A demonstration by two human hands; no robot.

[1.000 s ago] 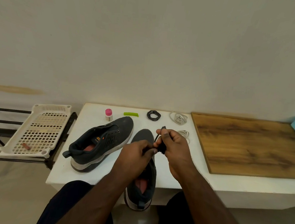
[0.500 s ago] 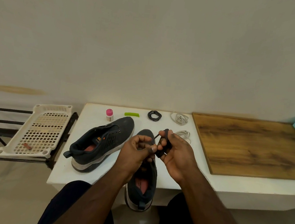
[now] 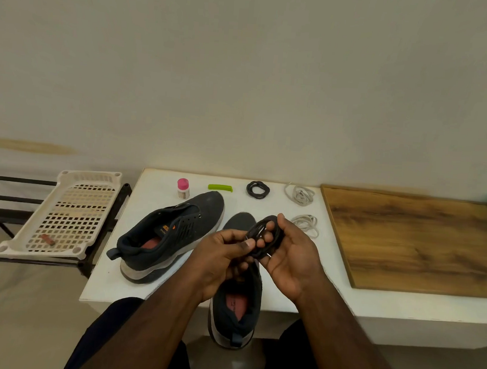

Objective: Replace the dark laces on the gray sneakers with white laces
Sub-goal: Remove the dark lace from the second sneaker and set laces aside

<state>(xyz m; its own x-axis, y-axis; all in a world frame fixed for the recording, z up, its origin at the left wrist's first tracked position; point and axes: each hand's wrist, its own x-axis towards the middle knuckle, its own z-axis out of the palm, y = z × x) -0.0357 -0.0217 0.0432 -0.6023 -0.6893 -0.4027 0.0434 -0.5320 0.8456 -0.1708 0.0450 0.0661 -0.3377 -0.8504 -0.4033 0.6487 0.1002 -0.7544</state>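
Coiling a removed dark lace [image 3: 266,237] above the tabletop [image 3: 141,281], seen from the head camera. At 9 o'clock of the hands, the left sneaker [image 3: 174,234] lies tilted on its side, its eyelets bare. The left hand [image 3: 222,258] pinches the loose run of the lace between thumb and fingers; the right hand [image 3: 289,255] curls its fingers through and around the finished loops. Beneath both hands the second sneaker [image 3: 237,306] overhangs the near tabletop edge with its heel toward 6 o'clock, its lacing hidden by the hands. At 12 o'clock rests another coiled dark lace [image 3: 258,190]; at 1 o'clock, a white lace bundle [image 3: 299,195]; at 2 o'clock, just beside the right hand, a second white bundle [image 3: 306,224].

Likely risks: a slack pinch would let the coil spring apart and tangle; a forearm nudge could tip the overhanging sneaker off the edge; setting the coil down carelessly may snag the near white bundle and knot it before threading.
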